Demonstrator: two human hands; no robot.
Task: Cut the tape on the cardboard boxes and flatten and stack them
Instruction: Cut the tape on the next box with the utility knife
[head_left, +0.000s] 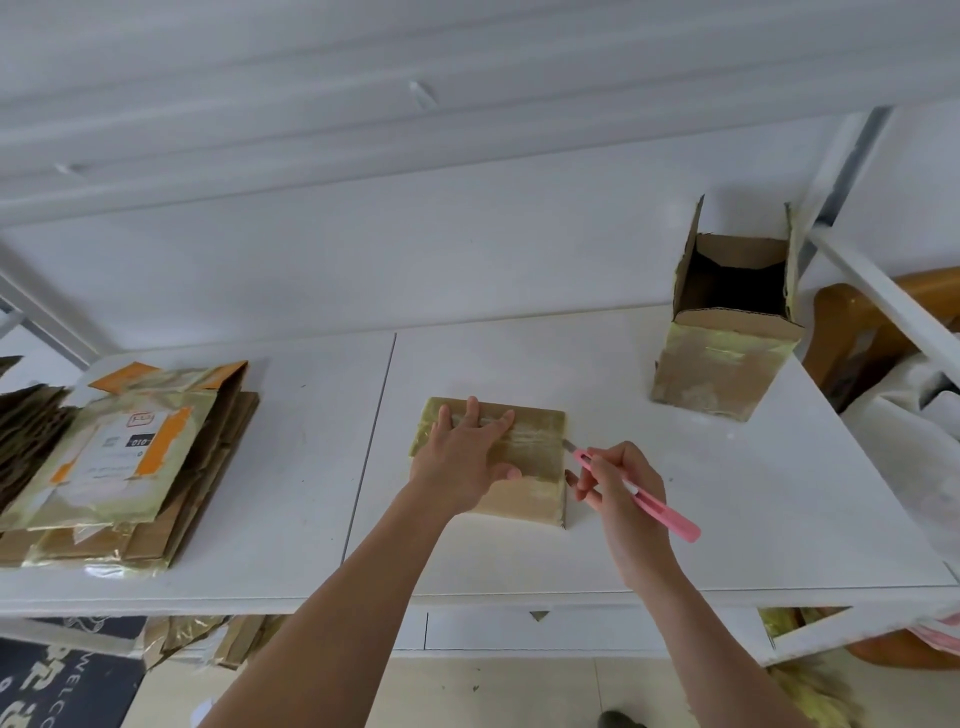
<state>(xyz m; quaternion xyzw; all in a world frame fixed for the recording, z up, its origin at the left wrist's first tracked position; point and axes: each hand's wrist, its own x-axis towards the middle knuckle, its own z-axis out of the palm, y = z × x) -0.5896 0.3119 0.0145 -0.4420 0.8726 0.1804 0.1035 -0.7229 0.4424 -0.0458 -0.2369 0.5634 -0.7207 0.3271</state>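
Head view, catalogued from left edge to right. Lower left of the frame: stack of flattened boxes (119, 467), brown corrugated card under glossy yellowish tape, top sheet bearing a white label with orange patches; edges ragged, layers fanned. White table (311, 519), smooth and matte, with a seam running down it left of centre. Centre: small sealed box (524, 467), low and squarish, its top wrapped in shiny, wrinkled greenish-yellow tape with bare tan card showing near the front. Left hand (465, 457) lies flat on it, fingers spread and straight, pressing it still. Right of centre: right hand (621, 486) pinches a pink utility knife (639, 493) pen-fashion, slim plastic body, short metal tip at the box's right edge. Judged step: cutting the tape on this box, about to begin at the right side. Next move likely calls for a shallow, steady draw along the seam, blade kept away from the pressing fingers. Upper right: tall open box (727, 332), flaps upright, dark inside, tape-smeared sides, not yet flattened.
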